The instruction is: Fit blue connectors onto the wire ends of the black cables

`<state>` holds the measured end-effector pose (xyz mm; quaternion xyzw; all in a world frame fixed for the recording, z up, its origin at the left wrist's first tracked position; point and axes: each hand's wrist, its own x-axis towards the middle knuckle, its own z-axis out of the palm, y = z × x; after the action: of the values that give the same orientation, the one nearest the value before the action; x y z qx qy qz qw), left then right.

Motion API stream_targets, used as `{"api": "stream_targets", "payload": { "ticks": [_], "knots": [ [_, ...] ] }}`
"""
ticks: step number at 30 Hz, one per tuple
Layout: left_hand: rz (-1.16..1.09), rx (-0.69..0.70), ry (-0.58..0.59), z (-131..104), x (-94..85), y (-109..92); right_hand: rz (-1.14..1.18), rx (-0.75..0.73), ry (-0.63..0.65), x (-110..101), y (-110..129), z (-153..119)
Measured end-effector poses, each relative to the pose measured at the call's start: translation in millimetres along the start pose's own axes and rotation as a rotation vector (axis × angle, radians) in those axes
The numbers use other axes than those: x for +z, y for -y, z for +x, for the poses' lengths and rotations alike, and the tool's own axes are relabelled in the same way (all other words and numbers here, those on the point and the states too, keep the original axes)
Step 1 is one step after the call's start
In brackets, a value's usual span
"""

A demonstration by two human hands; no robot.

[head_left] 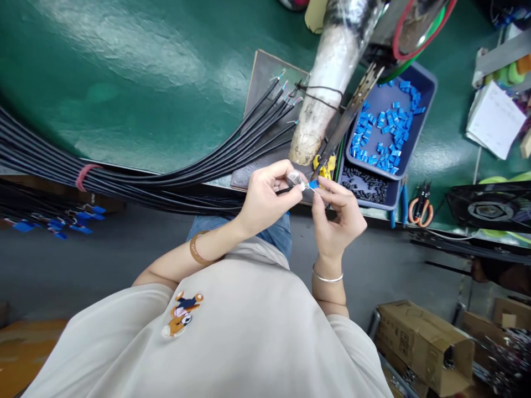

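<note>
My left hand (269, 196) is closed around the end of a black cable (284, 190), thumb and fingers pinching it where its thin wires come out. At the wire ends sits a small blue connector (313, 184). My right hand (338, 213) pinches at this connector with thumb and forefinger; its fingertips partly hide the contact. Just beyond the hands is a yellow tool or holder (324, 166), partly covered. A bundle of black cables (174, 179) runs in from the left, several stripped ends lying on a grey board (265, 72).
A blue-grey bin (429, 94) of blue connectors stands above another bin of small black parts (365, 185). A wrapped duct (319, 94) hangs over the bench beside a metal arm (344, 121). Orange-handled cutters (421, 210) and a fan (487, 210) are at the right.
</note>
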<state>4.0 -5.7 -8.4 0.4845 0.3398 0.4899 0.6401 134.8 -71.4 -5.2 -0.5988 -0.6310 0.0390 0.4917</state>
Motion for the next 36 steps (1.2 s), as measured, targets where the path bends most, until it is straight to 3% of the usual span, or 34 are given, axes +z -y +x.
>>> {"api": "stream_targets", "payload": {
  "ticks": [14, 22, 32, 36],
  "knots": [
    [0.112, 0.057, -0.073, -1.7, 3.2, -2.7, 0.059, 0.019, -0.020, 3.8, 3.2, 9.3],
    [0.136, 0.005, -0.051, -2.2, 2.3, 0.0, 0.057, 0.067, 0.009, 3.5, -1.4, 5.9],
    [0.225, 0.145, -0.038, -4.1, 2.0, -1.2, 0.004, -0.005, -0.026, 1.8, 4.6, 12.4],
    [0.225, 0.109, -0.033, -4.4, 1.2, -1.6, 0.023, 0.014, -0.018, 2.3, 2.1, 9.3]
  ]
}}
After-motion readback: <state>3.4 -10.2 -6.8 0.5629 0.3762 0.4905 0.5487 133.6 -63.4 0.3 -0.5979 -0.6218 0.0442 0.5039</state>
